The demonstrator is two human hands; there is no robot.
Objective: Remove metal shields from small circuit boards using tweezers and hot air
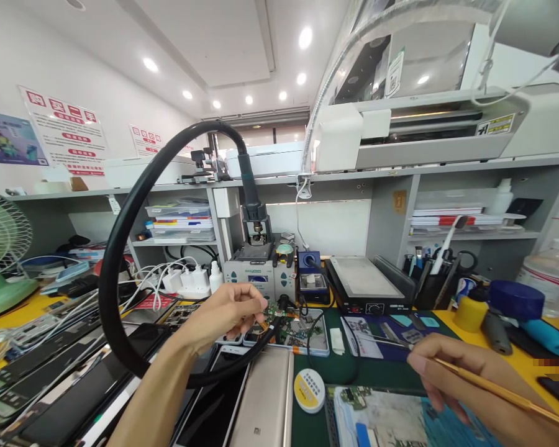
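Note:
My left hand is raised over the middle of the bench, thumb and fingers pinched on the edge of a small green circuit board. Below and behind that board lies an opened phone with its inner parts showing. On the right, my right hand grips a slim gold-handled tool like a pen. Its thin metal tip points left, above a white printed card. A black hose loops around my left forearm.
A hot-air station stands behind my left hand, beside a heating plate. In front are a gold phone back, a yellow-labelled round tin and a repair mat. Several phones lie left; a tool holder stands right.

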